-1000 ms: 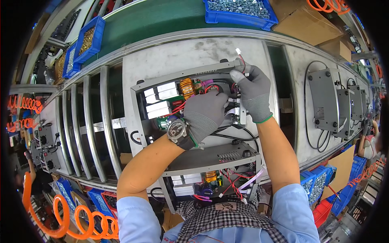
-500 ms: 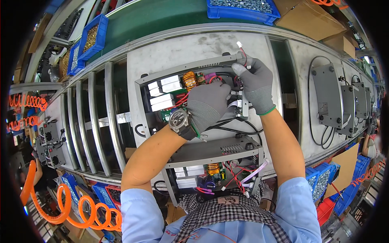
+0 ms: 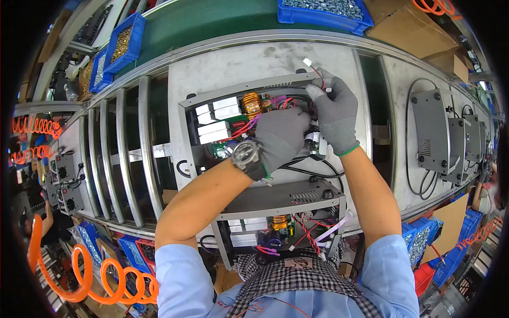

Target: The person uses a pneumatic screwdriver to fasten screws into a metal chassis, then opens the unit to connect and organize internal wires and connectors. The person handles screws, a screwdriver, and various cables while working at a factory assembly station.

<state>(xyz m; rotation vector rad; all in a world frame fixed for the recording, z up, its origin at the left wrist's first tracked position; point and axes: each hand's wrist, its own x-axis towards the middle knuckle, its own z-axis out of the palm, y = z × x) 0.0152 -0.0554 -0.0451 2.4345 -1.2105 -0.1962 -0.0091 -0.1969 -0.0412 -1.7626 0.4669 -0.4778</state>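
Observation:
An open grey metal case lies on the white board in front of me, with silver heat sinks, a copper coil and purple and red wires inside. My left hand, grey-gloved with a watch at the wrist, reaches into the case's right end. Its fingers are curled, and what they hold is hidden. At the case's far right corner my right hand, also gloved, pinches a thin dark red wire. A white plug on that wire sticks up beyond the fingertips.
A second open case with loose wires stands nearer my apron. Finished-looking grey units with black cords sit at the right. Metal rollers lie left. Blue bins of screws stand beyond the rail, and an orange coiled hose hangs lower left.
My left hand has shifted slightly right, toward the right hand. The white plug now leans further left. The whole view has moved a little.

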